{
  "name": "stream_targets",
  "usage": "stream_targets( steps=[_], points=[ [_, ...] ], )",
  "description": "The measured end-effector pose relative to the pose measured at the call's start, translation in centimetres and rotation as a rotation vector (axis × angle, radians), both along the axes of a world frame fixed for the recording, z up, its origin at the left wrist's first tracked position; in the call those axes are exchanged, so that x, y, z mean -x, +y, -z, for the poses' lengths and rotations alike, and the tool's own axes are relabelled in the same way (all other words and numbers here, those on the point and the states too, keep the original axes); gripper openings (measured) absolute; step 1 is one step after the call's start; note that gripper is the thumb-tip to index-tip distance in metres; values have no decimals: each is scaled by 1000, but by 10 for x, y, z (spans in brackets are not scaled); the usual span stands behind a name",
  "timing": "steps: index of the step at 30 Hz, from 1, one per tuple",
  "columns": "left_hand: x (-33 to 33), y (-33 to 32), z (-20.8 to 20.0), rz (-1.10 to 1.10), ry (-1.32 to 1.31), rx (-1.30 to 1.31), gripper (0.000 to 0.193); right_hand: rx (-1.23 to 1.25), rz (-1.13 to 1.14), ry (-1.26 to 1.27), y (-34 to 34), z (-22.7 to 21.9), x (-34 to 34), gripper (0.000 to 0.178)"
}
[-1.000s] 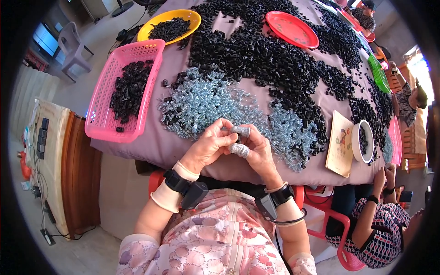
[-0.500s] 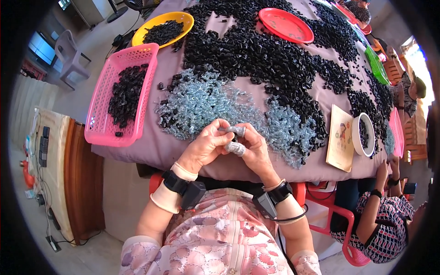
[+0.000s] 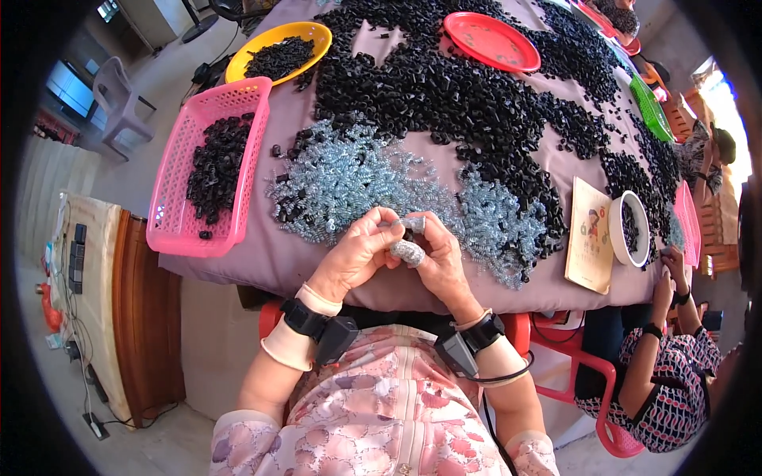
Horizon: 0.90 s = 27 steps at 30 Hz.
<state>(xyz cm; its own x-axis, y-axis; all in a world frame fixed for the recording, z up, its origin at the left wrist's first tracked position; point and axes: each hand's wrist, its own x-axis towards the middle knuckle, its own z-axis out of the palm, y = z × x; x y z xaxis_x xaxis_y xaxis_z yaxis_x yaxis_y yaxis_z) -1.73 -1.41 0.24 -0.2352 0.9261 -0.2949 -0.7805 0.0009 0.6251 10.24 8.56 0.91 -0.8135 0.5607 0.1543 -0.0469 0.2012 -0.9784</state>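
Observation:
Above the table's near edge, my left hand [image 3: 347, 260] and my right hand [image 3: 444, 266] meet fingertip to fingertip. Grey wraps cover the right thumb and index finger, which pinch a small black plastic piece [image 3: 409, 236], mostly hidden. My left thumb and index finger are pressed together against it; whatever they hold is too small to make out. Just beyond my hands lies a heap of small clear bluish coil-shaped pieces [image 3: 341, 178]. Behind that, a broad spread of small black plastic pieces [image 3: 444, 103] covers much of the mauve cloth [image 3: 238, 268].
Left stand a pink basket [image 3: 168, 170] and a yellow plate [image 3: 236, 71], both holding black pieces. A red plate [image 3: 492, 44] lies far back. To the right are a booklet [image 3: 586, 258], a white bowl [image 3: 614, 230], a green basket [image 3: 652, 111] and another person's hands [image 3: 673, 274].
My fingers shift only slightly around the black piece, the wrapped right thumb tilting a little. At the right, the other person's hands have moved up and apart.

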Motion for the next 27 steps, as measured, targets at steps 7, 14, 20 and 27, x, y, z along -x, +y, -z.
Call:
stream_targets(
  steps=[7,14,20,27],
  points=[
    [-1,1,-2,50,-11,-56,25,-58,21,-9,-2,4,-3,28],
    [-5,0,-16,-92,186,3,23,266,-26,93,-13,-3,-3,38],
    [33,-30,-56,-402,404,37,16,259,37,25,-9,1,-5,31],
    [123,-79,-88,-900,689,287,18,189,52,15,-10,2,-3,23]
  ],
)
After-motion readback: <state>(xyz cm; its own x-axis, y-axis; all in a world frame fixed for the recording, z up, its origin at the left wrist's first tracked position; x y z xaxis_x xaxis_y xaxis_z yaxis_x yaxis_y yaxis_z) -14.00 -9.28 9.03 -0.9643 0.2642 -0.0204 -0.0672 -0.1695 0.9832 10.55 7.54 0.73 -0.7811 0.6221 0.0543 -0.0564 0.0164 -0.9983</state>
